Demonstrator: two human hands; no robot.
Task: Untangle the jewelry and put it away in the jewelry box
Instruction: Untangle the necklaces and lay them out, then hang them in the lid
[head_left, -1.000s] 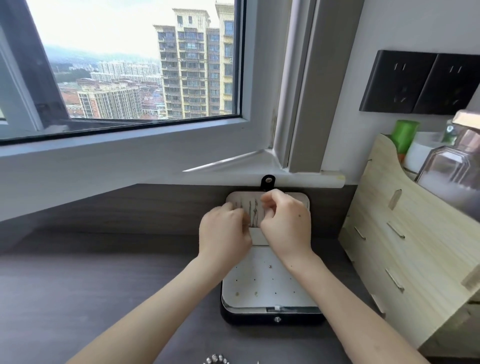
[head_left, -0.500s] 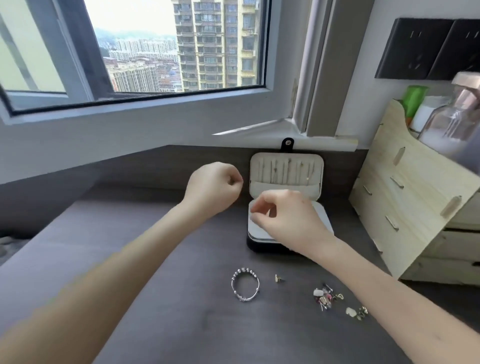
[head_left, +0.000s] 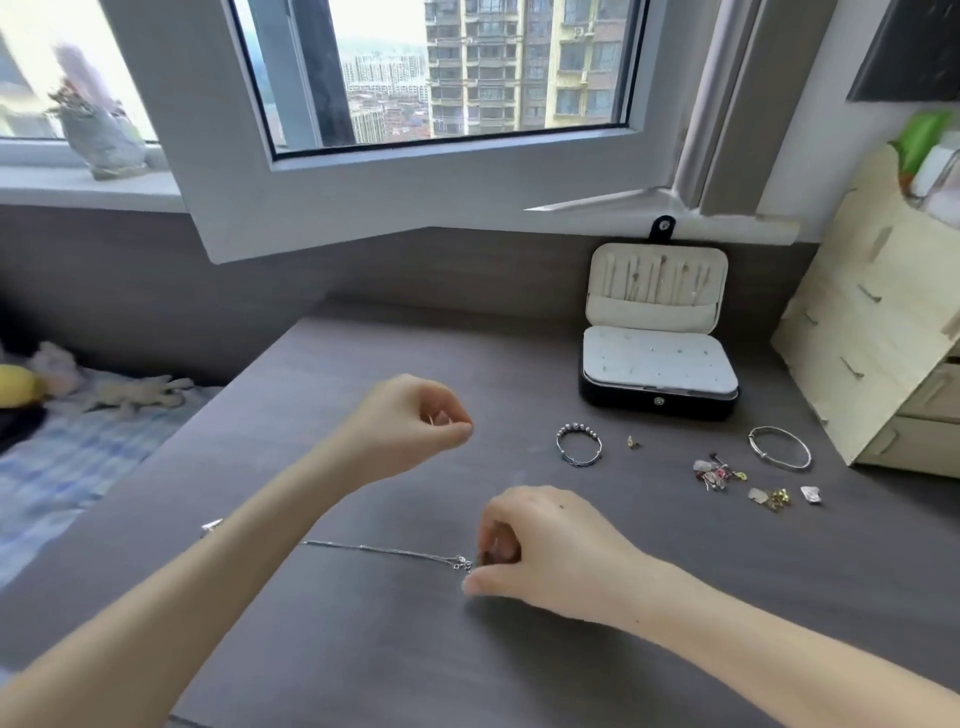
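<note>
**Fine chain may be knotted, dropped or snagged when lifted**

The thin silver chain (head_left: 384, 551) is laid out almost straight on the dark desk (head_left: 363, 665). It is well apart from the open jewelry box (head_left: 623, 402), which stands at the back of the desk under the window. The right end of the chain is pinched by the right hand (head_left: 550, 551), whose fingers are curled round it, though the exact contact is partly hidden. The left hand (head_left: 410, 423) is held above the desk with the fingers clenched, and no item is seen in it.

Several risks are judged from here. If the chain is raised quickly by one end only, the free length may swing and fold on itself, so that a new knot is made. Its far part is hidden behind the left forearm. A small silver piece (head_left: 210, 526) is seen near the left edge of the desk, and whether it belongs to the chain cannot be told. If it does, it may be dragged over the edge. On the way to the box, the hanging chain may be caught on the beaded bracelet (head_left: 576, 427) or the cluster of small earrings (head_left: 719, 473), and these may be swept aside. So fine an end may also slip from the pinch.
</note>
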